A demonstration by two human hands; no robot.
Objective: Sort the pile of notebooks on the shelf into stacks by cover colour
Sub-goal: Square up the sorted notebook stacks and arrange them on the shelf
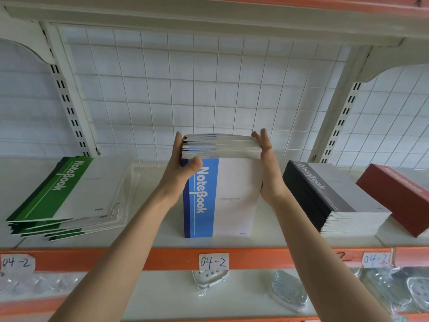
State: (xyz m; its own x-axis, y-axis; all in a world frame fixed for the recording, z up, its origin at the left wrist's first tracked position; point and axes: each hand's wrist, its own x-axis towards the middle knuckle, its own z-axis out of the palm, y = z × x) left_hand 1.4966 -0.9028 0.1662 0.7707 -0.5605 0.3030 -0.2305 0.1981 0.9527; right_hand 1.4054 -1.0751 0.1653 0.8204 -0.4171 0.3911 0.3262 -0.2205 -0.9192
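On the left of the shelf (153, 231) the green notebooks (69, 194) lie flat in a loose, fanned stack. The top cover reads "NoteBook" in white down its green band, and the small print near its corner is too fine for us to read.

Our left hand (183, 168) grips the spine side of the blue notebooks (232, 194), thumb curled over the front cover and fingers running up the side. This stack stands on edge at the middle of the shelf, with "NoteBook" in white down its blue band. Our right hand (269, 168) presses flat against the open-page side with its fingers straight, though they are blurred at the tips.

We judge the bundle moderately heavy as a block. Each thin notebook looks floppy and its smooth cover slick, so they would slide or splay if the squeeze eased. The best hold is firm pressure on both sides, low enough to keep the bottom edges together, or a hand underneath.

Further right the black notebooks (325, 191) sit in a squared stack, again marked "NoteBook". The red notebooks (394, 196) lean at the far right, their lettering too blurred to read.

Along the orange rail (139, 259) the handwritten paper tags (213, 262) read "04-2".
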